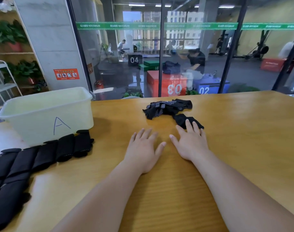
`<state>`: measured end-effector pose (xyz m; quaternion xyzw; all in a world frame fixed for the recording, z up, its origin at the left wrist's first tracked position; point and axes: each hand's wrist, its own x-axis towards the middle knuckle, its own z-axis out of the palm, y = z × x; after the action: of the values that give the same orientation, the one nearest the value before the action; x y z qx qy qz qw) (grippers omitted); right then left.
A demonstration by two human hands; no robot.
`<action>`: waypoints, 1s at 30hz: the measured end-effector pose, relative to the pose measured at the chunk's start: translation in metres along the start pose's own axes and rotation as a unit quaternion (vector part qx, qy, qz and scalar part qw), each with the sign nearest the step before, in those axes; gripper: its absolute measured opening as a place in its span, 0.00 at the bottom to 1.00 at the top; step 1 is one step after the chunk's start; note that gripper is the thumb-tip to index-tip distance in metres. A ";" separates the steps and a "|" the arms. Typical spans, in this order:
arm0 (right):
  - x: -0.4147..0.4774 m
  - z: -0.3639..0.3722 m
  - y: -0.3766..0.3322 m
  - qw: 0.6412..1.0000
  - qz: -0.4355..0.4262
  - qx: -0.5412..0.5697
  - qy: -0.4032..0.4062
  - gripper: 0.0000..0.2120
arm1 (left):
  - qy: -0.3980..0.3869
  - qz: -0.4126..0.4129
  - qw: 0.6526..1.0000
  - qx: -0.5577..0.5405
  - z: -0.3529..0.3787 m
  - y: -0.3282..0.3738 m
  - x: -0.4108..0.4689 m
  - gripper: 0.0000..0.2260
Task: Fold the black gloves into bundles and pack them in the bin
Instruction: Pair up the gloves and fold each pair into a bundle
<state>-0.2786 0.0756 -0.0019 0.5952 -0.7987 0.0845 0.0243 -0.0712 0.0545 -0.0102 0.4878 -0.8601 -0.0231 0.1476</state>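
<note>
Yellow wooden table [226, 148] carried your loose black gloves [166, 108], a crumpled heap with white grip dots, at 12 o'clock from your hands. One black glove [181, 120] lay just nearer, under the straight, spread fingertips of your right hand [191, 141]. Your left hand [142, 148] lay flat on the wood, fingers slightly apart. Folded bundles [42, 153] lined up at 8 o'clock, just beside the pale bin [47, 114] marked A at 10 o'clock.

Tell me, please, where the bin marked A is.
In the head view the bin stands at the left of the table, behind the row of folded gloves and left of the left hand.
</note>
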 end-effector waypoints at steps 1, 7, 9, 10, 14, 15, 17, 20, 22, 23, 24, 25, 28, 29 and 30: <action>0.006 0.002 0.000 1.000 0.005 -0.001 -0.001 0.35 | -0.003 -0.001 1.000 -0.009 0.001 -0.001 0.001 0.34; 0.022 0.010 0.002 1.000 0.013 0.022 -0.015 0.37 | -0.022 -0.001 0.999 -0.041 0.002 -0.004 0.005 0.34; 0.019 0.011 0.002 1.000 -0.004 0.015 -0.001 0.35 | -0.022 -0.001 0.999 -0.049 0.002 -0.004 0.006 0.33; 0.017 0.011 0.000 1.000 -0.015 0.013 0.003 0.34 | -0.020 -0.001 0.998 -0.053 0.002 -0.005 0.006 0.32; 0.004 0.004 -0.015 0.994 -0.100 0.039 0.016 0.26 | 0.002 -0.008 0.997 -0.078 0.000 -0.008 0.005 0.31; 0.000 0.001 -0.020 0.990 -0.129 0.050 0.018 0.24 | 0.014 -0.019 0.996 -0.091 -0.001 -0.009 0.004 0.31; -0.009 -0.004 -0.031 0.979 -0.185 0.081 0.009 0.21 | 0.040 -0.052 0.991 -0.113 -0.005 -0.012 0.003 0.28; -0.020 -0.011 -0.041 0.958 -0.253 0.134 -0.014 0.18 | 0.066 -0.099 0.987 -0.110 -0.012 -0.023 0.000 0.24; -0.022 -0.013 -0.042 0.945 -0.280 0.168 -0.023 0.17 | 0.073 -0.129 0.982 -0.116 -0.016 -0.033 -0.002 0.22; -0.023 -0.013 -0.042 0.939 -0.282 0.197 -0.028 0.17 | 0.076 -0.143 0.980 -0.117 -0.018 -0.038 -0.003 0.22; -0.022 -0.013 -0.041 0.931 -0.277 0.235 -0.030 0.16 | 0.078 -0.159 0.977 -0.116 -0.020 -0.042 -0.003 0.21; -0.022 -0.012 -0.040 0.923 -0.267 0.275 -0.030 0.16 | 0.077 -0.174 0.975 -0.113 -0.022 -0.046 -0.003 0.21; -0.020 -0.011 -0.035 0.902 -0.233 0.364 0.000 0.18 | 0.062 -0.186 0.977 -0.088 -0.025 -0.049 -0.001 0.21; -0.019 -0.010 -0.033 0.899 -0.220 0.378 0.014 0.19 | 0.058 -0.181 0.979 -0.079 -0.025 -0.049 -0.001 0.20; -0.016 -0.008 -0.030 0.900 -0.206 0.384 0.028 0.19 | 0.056 -0.176 0.980 -0.072 -0.026 -0.048 0.000 0.20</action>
<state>-0.2453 0.0840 0.0072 0.7068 -0.5632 0.3942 -0.1668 -0.0245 0.0324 0.0055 0.6205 -0.7469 -0.0833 0.2242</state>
